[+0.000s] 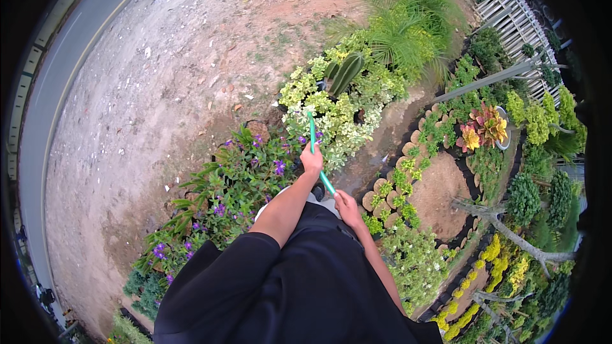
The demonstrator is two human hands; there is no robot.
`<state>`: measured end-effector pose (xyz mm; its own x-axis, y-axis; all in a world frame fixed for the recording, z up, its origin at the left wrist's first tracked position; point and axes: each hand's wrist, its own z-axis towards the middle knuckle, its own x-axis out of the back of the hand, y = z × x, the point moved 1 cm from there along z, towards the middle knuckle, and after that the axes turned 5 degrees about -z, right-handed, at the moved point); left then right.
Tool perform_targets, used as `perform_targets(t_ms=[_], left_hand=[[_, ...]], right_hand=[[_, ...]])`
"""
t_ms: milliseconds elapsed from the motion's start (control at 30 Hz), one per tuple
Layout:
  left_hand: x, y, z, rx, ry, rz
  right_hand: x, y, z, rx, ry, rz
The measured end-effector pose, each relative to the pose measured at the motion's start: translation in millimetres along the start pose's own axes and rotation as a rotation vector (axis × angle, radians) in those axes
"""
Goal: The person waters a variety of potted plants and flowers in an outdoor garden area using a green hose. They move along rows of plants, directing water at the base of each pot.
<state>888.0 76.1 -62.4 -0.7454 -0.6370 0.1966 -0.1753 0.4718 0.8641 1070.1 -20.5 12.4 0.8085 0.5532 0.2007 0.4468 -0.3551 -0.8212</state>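
Observation:
A green garden hose (326, 181) runs between my two hands. My left hand (311, 158) grips it near its far part. The hose's tip reaches over variegated cream-and-green shrubs (342, 126). Lower and to the right, my right hand (348, 208) is closed around the hose's near part; the hose beyond that hand is hidden. No clear stream of water can be made out at the tip. Just left of my left hand grow purple-flowered plants (267, 167). A ribbed cactus (347, 74) rises among the variegated shrubs.
A wet soil path (377, 145) passes right of the shrubs, beside a border of round log ends (380, 185). Farther right stand a potted croton (487, 126), a bare branching trunk (519, 239) and a slatted fence (521, 24). Stony ground (158, 81) and a road (57, 71) lie left.

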Motion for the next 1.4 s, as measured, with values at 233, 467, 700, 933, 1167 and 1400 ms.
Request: perform_targets(t_ms=[233,467,700,933,1167,1400], left_hand=[[-2,3,-6,0.046,-0.049,-0.064],[-3,7,-13,-0.02,-0.035,-0.017],[-5,-2,-12,-0.05,-0.024,0.001],[-2,-10,-14,-0.046,0.011,0.017],[5,-11,-16,-0.014,-0.017,0.033],[5,-26,-12,-0.109,0.023,0.07]], right_hand=[[-2,10,-2,0.047,0.013,0.052],[-3,9,-9,0.055,0.074,0.023],[-4,6,-14,0.031,0.096,0.001],[-4,8,-18,0.026,0.049,0.038],[-9,13,-19,0.057,0.06,0.064],[-8,14,-22,0.049,0.03,-0.003]])
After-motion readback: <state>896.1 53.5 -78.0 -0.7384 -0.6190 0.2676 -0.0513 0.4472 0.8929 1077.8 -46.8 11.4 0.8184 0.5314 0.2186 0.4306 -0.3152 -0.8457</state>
